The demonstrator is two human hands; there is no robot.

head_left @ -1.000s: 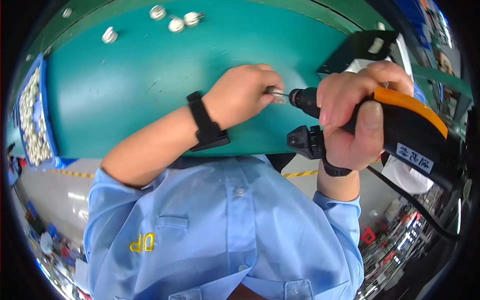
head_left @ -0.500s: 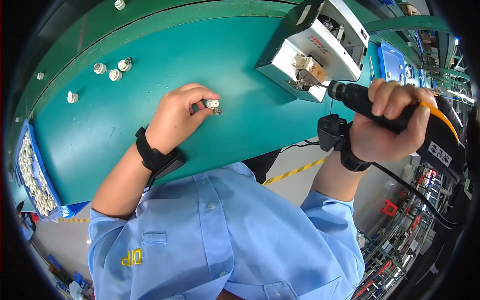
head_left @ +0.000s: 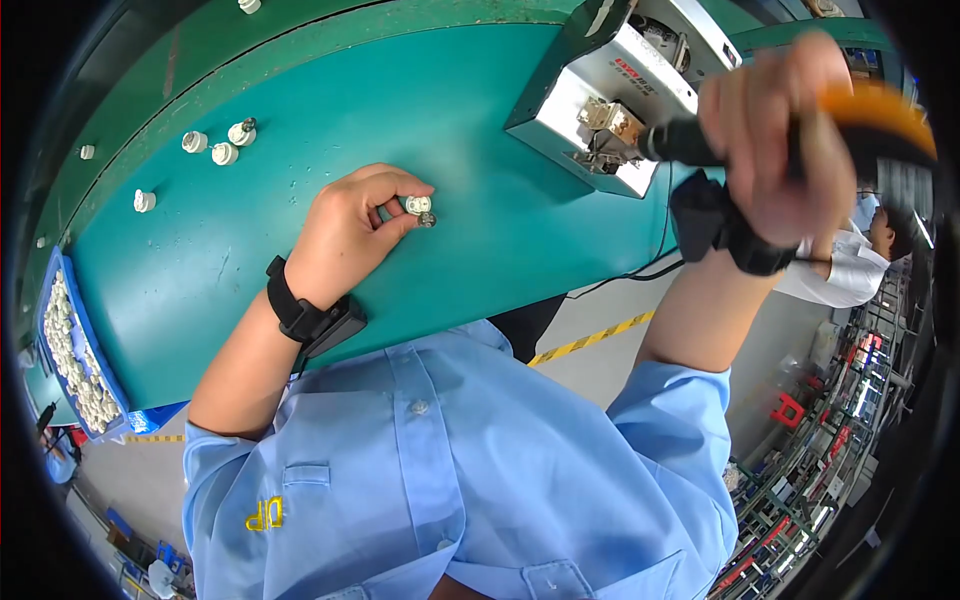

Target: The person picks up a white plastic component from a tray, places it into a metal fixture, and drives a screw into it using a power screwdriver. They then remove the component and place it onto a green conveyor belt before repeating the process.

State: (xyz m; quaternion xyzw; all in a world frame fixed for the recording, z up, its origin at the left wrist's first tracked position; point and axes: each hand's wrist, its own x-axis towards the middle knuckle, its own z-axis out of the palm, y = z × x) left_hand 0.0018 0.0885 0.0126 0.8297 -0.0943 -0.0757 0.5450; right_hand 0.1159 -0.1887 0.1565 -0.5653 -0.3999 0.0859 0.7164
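My left hand (head_left: 345, 225) is closed in a pinch above the green mat, thumb and fingertips gripping a small round white fitting (head_left: 418, 204). A small dark metal piece (head_left: 427, 220) shows at the fitting's lower edge. My right hand (head_left: 775, 140), smeared by motion, is wrapped round a black electric screwdriver (head_left: 684, 142) with an orange part at its back. The screwdriver's front end overlaps the brassy outlet (head_left: 622, 128) of a silver and black screw feeder (head_left: 572, 108). Whether its bit touches the outlet, I cannot tell.
Several white fittings (head_left: 225, 153) stand on the green mat (head_left: 430, 110) at the far left. At the left edge, a blue tray (head_left: 110, 365) holds many pale parts. A cable (head_left: 655, 268) hangs by the mat's right edge. Another person (head_left: 840, 265) in white is at right.
My right hand has swung up and away from me with the screwdriver, which stays by the feeder's outlet. My left hand has barely moved. A person in white has come into view at right.
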